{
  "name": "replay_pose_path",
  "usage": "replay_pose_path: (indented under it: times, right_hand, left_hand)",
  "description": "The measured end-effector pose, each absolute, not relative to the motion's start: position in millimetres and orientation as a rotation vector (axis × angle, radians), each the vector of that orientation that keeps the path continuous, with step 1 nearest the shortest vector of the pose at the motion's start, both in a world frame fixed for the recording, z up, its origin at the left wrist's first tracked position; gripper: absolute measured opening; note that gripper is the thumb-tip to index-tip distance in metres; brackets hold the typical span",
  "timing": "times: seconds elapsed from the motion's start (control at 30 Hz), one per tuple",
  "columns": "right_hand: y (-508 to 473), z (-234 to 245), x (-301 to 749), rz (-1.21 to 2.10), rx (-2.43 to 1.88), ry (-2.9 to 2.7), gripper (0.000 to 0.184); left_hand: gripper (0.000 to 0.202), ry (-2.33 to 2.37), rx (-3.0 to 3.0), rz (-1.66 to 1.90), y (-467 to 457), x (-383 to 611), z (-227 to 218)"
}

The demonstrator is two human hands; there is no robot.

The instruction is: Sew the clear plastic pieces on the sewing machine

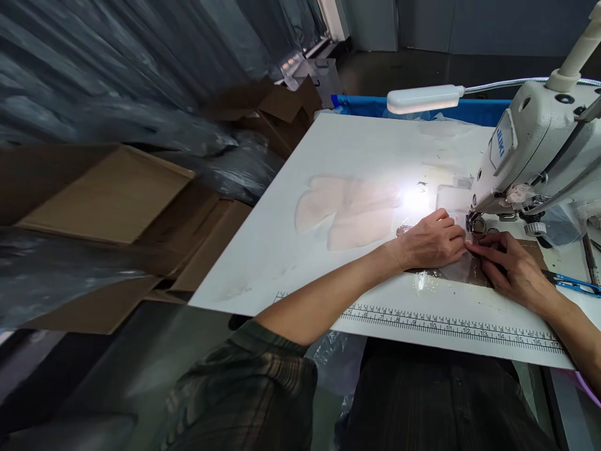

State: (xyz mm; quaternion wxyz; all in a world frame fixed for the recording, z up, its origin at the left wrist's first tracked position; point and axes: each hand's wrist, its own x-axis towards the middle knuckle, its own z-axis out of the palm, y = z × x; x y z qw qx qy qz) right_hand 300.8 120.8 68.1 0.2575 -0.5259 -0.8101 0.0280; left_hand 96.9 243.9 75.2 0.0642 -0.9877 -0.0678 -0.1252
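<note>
Sheer fabric (pixel 457 269) (pale), beneath left hand (pixel 436 241)

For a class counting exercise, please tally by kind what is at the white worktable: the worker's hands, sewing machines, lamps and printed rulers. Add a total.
Hands: 2 (left hand, right hand)
Sewing machine: 1
Lamp: 1
Printed ruler: 1
Total: 5

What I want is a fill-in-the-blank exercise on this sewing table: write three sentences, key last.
The sewing machine bears the brand name ____.
Of the left hand and right hand, the ____ is nearer the blue-handled snips.
The tabletop has a printed ____ along its near edge.

Missing words: JUKI; right hand; ruler.
</note>
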Motion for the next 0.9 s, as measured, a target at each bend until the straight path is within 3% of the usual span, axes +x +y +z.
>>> replay_pose_path:
  times: [0.17, 0.37, 0.9]
  right_hand:
    - [119.8, 69.8, 299.7, 0.095, -1.469, -2.199, 0.037]
    - [119.0, 69.8, 298.9, 0.079, -1.498, -2.211, 0.038]
    - [122.0, 64.5, 297.8, 0.018, -1.452, -2.21, 0.038]
  left_hand:
    - [0.031, -0.125, -3.052, -0.355, 245.0, 90.3, 83.6]
    - [0.037, -0.168, -3.046, -0.215, 244.6, 87.5, 92.5]
    - [0.046, -0.454, -2.956, -0.264, 242.5, 96.3, 82.6]
